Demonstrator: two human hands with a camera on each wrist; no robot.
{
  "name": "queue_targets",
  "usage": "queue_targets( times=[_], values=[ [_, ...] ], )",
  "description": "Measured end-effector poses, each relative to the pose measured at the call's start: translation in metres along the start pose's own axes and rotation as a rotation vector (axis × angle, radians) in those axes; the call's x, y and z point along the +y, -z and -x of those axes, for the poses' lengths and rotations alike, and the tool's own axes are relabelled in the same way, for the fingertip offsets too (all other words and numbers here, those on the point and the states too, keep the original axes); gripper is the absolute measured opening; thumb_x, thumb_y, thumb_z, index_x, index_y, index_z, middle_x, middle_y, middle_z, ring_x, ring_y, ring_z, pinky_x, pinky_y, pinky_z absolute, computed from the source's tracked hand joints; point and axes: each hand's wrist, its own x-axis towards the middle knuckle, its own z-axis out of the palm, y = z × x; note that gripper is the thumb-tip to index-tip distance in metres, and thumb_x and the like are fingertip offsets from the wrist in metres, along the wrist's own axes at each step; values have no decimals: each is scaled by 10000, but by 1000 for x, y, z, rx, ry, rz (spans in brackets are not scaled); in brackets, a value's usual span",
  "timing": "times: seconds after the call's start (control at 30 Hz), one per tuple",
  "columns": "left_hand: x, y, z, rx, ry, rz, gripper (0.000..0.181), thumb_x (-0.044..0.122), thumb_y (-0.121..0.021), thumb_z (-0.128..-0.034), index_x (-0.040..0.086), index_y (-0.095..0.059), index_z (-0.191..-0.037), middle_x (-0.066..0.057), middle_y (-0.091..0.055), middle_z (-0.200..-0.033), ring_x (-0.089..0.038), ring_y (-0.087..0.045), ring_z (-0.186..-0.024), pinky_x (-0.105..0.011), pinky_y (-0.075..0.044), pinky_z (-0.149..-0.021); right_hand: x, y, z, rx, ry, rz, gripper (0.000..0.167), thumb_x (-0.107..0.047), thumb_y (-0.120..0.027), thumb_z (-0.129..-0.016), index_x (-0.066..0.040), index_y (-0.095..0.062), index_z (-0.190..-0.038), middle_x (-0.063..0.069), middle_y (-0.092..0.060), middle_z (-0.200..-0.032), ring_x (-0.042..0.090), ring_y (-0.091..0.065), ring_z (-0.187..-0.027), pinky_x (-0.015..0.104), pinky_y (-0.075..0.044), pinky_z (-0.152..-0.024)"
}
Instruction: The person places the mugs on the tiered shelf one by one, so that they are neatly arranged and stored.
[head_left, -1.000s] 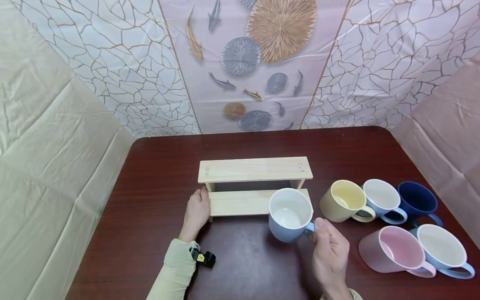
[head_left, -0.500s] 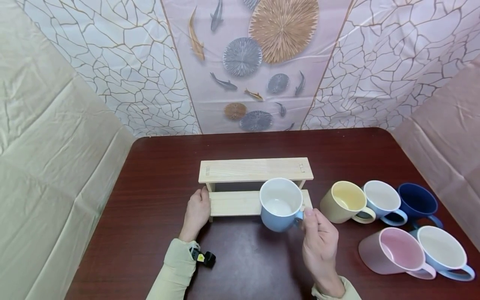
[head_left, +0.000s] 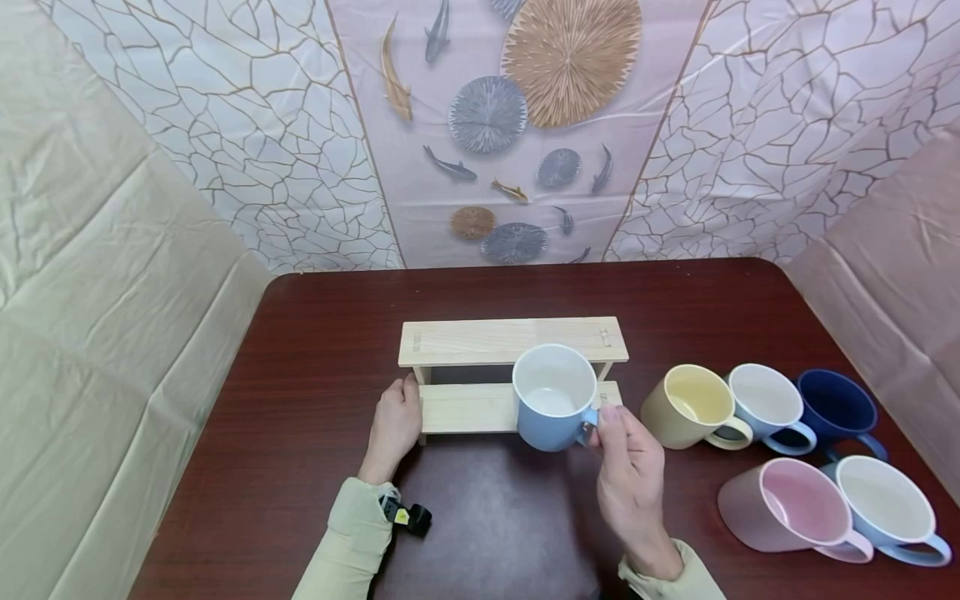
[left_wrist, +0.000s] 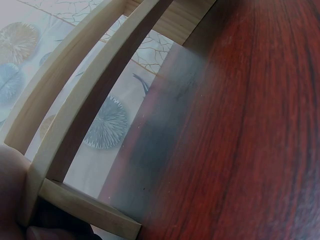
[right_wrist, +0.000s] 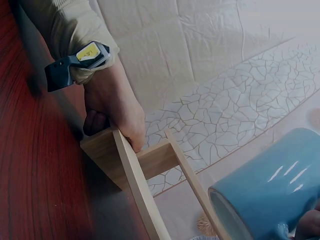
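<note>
Presently, in the head view, my right grip (head_left: 632,479) pinches the handle (head_left: 589,417) of the blue mug (head_left: 551,417), which sits leftward, mouth up, over the right half of the wooden rack (head_left: 465,408). Left wrist: the left grip (left_wrist: 12,192) holds the rack's end. Right wrist: mug-to-rack contact, I can't tell.

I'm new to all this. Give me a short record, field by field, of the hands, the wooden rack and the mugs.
Left hand: grips the left end of the rack's lower board
Right hand: holds a light blue mug, white inside, by its handle
Wooden rack: two tiers, on a dark reddish table
Held mug and rack: overlap in the head view; contact unclear
Mugs at right: yellow mug, pink mug, dark blue mug, two more light blue mugs
</note>
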Motion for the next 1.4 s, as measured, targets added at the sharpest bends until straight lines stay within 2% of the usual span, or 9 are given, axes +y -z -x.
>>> queue_targets(
  times=[0.27,0.4,0.57,0.67,0.8,0.97,1.2,1.4],
  values=[
    [2,0,0,-6,-4,2,415,291,-331,-1059,85,-465,-724,-69,-395,-612,-240,-459,-595,-353,-391,-544,-5,-3,-1,-111,-80,-22,289,22,-410,-1020,78,-484,-747,61,-455,-719,163,-411,-673,238,-359,-615],
    [3,1,0,-5,0,-2,415,287,-334,-1057,83,-461,-720,-73,-396,-611,-244,-455,-591,-355,-389,-539,-5,-3,-1,-161,-78,-40,276,25,-405,-1021,82,-488,-763,49,-456,-748,154,-433,-685,214,-388,-620],
    [4,1,0,-7,12,-6,421,294,-332,-1053,70,-503,-740,-110,-474,-629,-251,-502,-619,-380,-422,-558,-5,-5,-4,-201,-72,-101,268,29,-393,-1024,106,-479,-783,30,-469,-777,113,-480,-748,201,-451,-689],
    [5,2,0,-7,18,-9,422,297,-334,-1051,65,-517,-750,-126,-501,-643,-257,-520,-643,-398,-434,-574,-5,-6,-8,-211,-60,-90,266,30,-393,-1023,99,-490,-785,23,-437,-717,110,-451,-705,192,-418,-666],
    [4,2,0,-8,19,-12,422,298,-330,-1052,68,-506,-745,-118,-482,-636,-254,-511,-638,-391,-427,-567,-5,-9,-12,-221,-60,-60,270,13,-395,-1028,81,-512,-794,49,-383,-660,163,-390,-652,254,-337,-622],
    [3,2,0,-16,22,-10,422,296,-326,-1055,70,-494,-741,-101,-451,-627,-246,-490,-611,-365,-411,-550,-4,-14,-16,-219,-88,-56,282,-18,-400,-1036,85,-511,-797,57,-397,-670,182,-393,-667,263,-332,-648],
    [2,1,1,-16,21,-22,421,307,-319,-1051,74,-492,-746,-107,-462,-633,-243,-498,-621,-369,-414,-556,-4,-20,-23,-223,-66,-41,276,-23,-404,-1036,68,-506,-796,70,-393,-681,186,-362,-662,274,-308,-627],
    [3,1,1,-14,26,-23,412,298,-331,-1054,82,-468,-730,-97,-429,-624,-246,-477,-601,-359,-397,-543,-5,-29,-32,-217,-85,-51,286,-46,-409,-1040,75,-507,-800,63,-389,-683,169,-351,-658,268,-294,-630]
  ],
)
